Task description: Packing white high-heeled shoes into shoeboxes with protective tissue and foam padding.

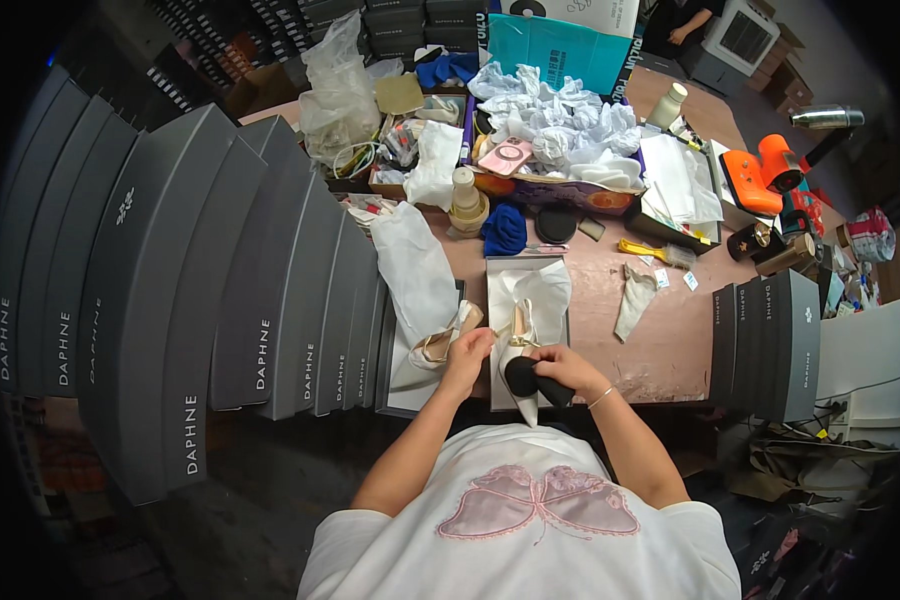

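In front of me, a cream pointed-toe shoe (530, 408) with thin straps lies over an open box (558, 390) lined with white paper. The fingers of my left hand (467, 358) are pinched at the shoe's strap, on its left side. My right hand (568, 372) grips a black tool (522, 376) with a round head and a short handle, held over the shoe's front. The tool hides part of the shoe. Left of my left hand, a second cream shoe (440, 345) sits in another open box (398, 400) with white paper.
Tall stacks of dark grey shoe boxes (230, 280) stand at the left, with a shorter row (770, 340) at the right. Behind are a carton of crumpled white paper (550, 120), a blue cloth (505, 230), a yellow brush (655, 252) and an orange device (755, 180).
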`<state>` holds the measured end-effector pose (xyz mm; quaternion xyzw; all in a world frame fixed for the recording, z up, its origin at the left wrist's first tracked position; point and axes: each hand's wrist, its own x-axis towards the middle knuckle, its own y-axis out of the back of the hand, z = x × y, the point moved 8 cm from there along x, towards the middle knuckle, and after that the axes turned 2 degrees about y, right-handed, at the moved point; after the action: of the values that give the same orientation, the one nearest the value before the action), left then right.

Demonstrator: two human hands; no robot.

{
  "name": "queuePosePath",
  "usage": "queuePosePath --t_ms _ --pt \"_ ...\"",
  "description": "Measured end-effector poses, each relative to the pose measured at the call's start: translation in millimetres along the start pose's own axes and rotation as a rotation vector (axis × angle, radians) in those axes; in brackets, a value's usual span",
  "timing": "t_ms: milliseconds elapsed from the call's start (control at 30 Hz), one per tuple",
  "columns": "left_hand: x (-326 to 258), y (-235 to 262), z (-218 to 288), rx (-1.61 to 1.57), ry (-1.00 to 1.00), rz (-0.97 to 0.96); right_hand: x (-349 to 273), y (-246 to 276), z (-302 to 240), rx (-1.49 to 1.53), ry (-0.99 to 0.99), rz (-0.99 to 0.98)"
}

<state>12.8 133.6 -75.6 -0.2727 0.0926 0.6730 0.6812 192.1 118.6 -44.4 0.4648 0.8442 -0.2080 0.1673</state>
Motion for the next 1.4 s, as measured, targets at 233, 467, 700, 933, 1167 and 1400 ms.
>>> queuePosePath --t_ms 233,467,700,933,1167,1400 --pt "-12.2 -16.1 -6.8 0.572 -0.115 -0.092 -20.1 -6.5 -7.7 -0.194 -0.041 0.062" --pt "24.1 -58.4 -17.5 0.655 0.057 -0.172 -48.9 -15.2 7.0 0.195 -0.053 0.064" --pt "-21.2 -76.6 35.7 0.22 -0.021 -0.415 -101.1 45.3 -37.3 0.594 0.36 0.412" --pt "-64.8 -103.1 70.7 -0.373 0.18 -0.651 -75.7 7.7 -54.5 0.564 0.391 0.355" --pt "-82.4 -81.4 123.9 -0.232 0.014 -0.576 -114.6 79.0 -72.5 0.443 0.49 0.602" --pt "-94.2 -83.6 169.2 0.969 -0.397 -0.253 -126.9 57.4 -151.3 -0.17 0.654 0.672"
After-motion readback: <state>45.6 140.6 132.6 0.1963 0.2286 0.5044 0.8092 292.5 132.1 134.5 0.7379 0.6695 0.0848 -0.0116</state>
